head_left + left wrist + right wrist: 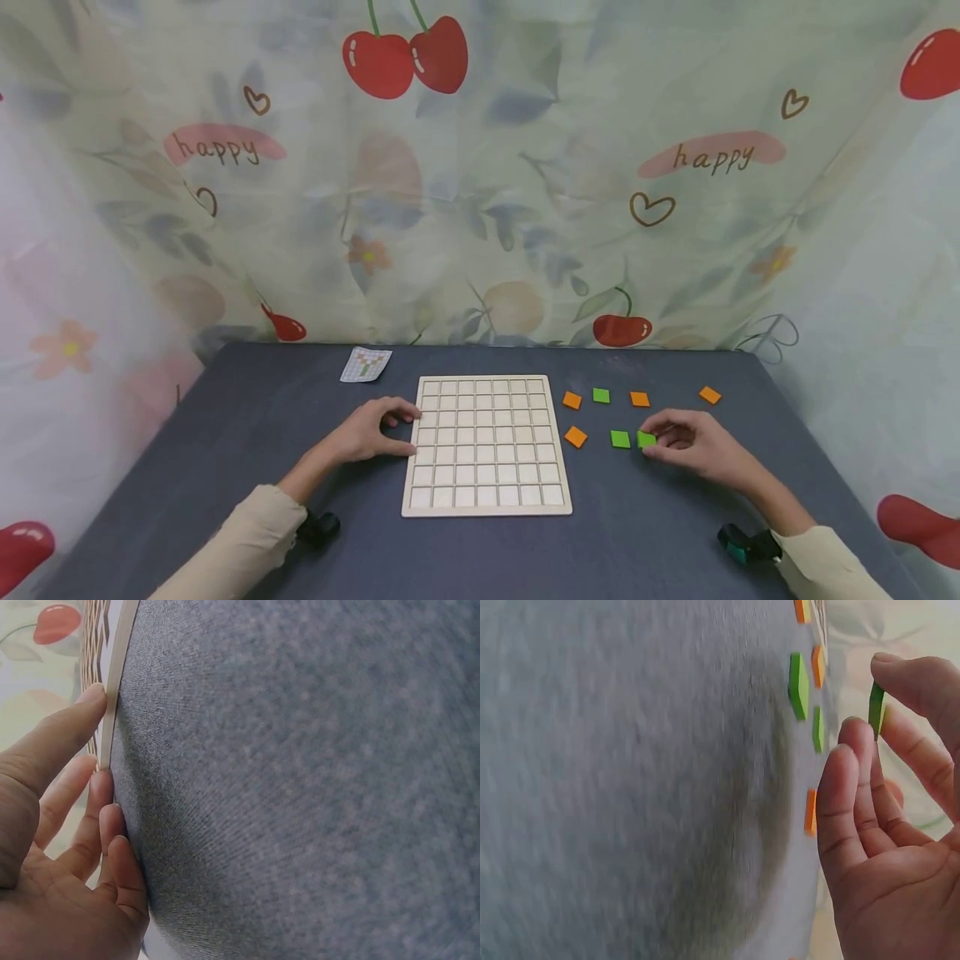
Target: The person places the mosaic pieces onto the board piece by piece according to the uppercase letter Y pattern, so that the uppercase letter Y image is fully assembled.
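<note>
On the dark surface [495, 558] lay the pale gridded board [485, 433], leftward of the right hand [693, 444]; the left hand [372, 429] was nearer, its thumb and fingers spread apart against the board's left edge, gripping nothing. The right hand pinched a green tile [646, 439] between thumb and fingers, with an orange tile [575, 437] lying between it and the board.

Head view: lighting diffuse, even, moderately bright; the cloth [877, 317] beyond the right edge of the desk [487, 562] reads pale, nearly washed out. Right wrist view: broad, soft-edged shadow on the desk beside the right hand [900, 866]; nearest surface blurred. Left wrist view: edge of the wooden board [117, 664] appears bowed; desk weave softens rightward.
</note>
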A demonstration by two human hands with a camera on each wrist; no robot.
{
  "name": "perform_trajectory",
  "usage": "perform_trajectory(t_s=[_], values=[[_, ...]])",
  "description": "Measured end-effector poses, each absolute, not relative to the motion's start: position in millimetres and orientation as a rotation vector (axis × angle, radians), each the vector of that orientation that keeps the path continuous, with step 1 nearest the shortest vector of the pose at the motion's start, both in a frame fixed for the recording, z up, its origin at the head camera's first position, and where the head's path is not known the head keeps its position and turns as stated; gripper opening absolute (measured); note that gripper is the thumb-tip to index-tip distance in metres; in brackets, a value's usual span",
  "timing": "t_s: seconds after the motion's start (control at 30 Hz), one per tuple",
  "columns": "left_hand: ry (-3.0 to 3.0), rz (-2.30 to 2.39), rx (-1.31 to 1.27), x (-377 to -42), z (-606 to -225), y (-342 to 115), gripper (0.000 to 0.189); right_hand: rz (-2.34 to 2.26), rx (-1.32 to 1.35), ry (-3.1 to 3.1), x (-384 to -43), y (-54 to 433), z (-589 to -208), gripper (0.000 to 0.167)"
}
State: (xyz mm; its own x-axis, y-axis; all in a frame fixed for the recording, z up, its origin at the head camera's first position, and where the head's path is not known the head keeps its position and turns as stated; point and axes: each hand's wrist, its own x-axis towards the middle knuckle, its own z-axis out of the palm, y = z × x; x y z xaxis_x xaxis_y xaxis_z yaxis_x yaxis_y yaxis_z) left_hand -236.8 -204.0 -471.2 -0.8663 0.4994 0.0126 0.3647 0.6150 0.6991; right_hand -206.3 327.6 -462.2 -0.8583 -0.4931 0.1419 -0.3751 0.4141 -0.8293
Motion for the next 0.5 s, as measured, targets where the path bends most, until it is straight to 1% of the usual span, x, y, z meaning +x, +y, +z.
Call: perform_trajectory(t_s=[0.17,0.5], values=[[2.651,1.093,0.724,-236.9,-471.6,-204.6,0.048,-1.458,-0.837,2.476,-203.6,313.5,-460.2,0.024],[2.656,1.091,0.738,-236.6,-472.4,-204.0,0.048,-1.377,-0.831,2.48,-208.6,288.7,-464.8,0.024]])
